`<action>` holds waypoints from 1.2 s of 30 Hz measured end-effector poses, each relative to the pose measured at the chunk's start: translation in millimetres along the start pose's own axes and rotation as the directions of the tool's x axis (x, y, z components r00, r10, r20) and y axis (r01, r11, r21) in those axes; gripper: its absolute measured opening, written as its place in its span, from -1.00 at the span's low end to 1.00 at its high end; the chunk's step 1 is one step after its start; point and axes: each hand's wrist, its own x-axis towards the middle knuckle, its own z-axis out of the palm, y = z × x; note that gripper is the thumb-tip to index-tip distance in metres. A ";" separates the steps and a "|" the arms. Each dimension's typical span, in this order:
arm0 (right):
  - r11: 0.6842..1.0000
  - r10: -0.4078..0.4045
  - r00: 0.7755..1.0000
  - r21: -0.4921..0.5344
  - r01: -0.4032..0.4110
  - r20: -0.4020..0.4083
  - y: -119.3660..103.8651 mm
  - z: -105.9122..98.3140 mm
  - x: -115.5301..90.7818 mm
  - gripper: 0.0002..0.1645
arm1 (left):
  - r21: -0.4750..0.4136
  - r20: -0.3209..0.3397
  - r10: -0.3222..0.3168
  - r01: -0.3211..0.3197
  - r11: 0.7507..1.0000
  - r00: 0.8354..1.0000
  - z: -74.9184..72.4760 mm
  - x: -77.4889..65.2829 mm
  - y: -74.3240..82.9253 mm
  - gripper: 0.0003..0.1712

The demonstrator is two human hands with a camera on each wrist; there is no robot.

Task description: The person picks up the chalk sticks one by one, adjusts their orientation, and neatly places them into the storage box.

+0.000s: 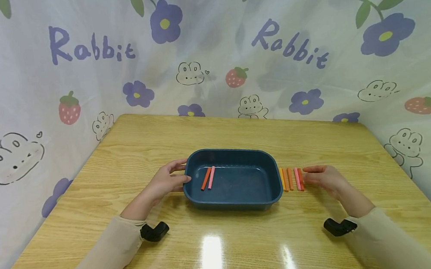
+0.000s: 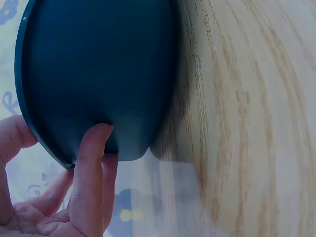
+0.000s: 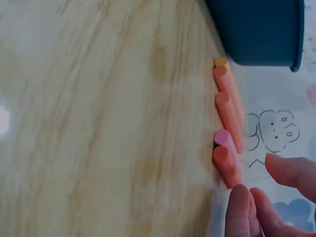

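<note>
A dark blue rectangular bin [image 1: 242,205] stands on the table in the head view. My left hand [image 1: 167,180] holds its left end, thumb over the rim and fingers against the outer wall, as the left wrist view shows. Inside the bin lie a red chalk stick [image 1: 206,179] and a pink chalk stick [image 1: 211,178], side by side. To the bin's right several chalk sticks form a row, from yellow [image 1: 281,179] through orange [image 1: 290,179] to pink and red [image 3: 223,159]. At the red end is my right hand [image 1: 323,178], its fingertips close to the red stick, thumb apart.
The wooden table [image 1: 153,136] ends at a white curtain [image 1: 210,35] printed with rabbits, flowers and strawberries. Black wrist cameras sit at the left cuff [image 1: 129,231] and the right cuff [image 1: 364,222].
</note>
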 end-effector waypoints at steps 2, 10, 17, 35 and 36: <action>0.999 -0.001 1.000 -0.038 0.000 -0.018 1.4 1.1 1.7 -0.35 | -0.002 0.001 0.000 0.000 1.000 1.000 0.3 -0.2 0.3 -0.26; 0.974 0.024 0.997 -0.224 -0.041 -0.079 1.1 6.6 7.2 -0.43 | 0.000 0.002 0.003 -0.003 1.000 1.000 0.6 0.0 0.0 -0.27; 0.959 0.048 0.994 -0.272 -0.073 -0.099 -4.8 10.0 11.4 -0.45 | -0.012 0.003 0.001 -0.001 1.000 1.000 0.2 0.4 0.0 -0.26; 0.995 0.084 0.996 -0.047 -0.084 0.012 -4.4 3.1 13.8 -0.42 | -0.005 0.001 -0.001 0.001 1.000 1.000 -0.5 -0.7 -0.9 -0.26; 0.996 0.089 0.996 -0.009 -0.089 0.028 -2.9 0.7 14.2 -0.39 | -0.006 0.001 -0.001 0.001 1.000 1.000 -0.4 -0.7 -0.8 -0.26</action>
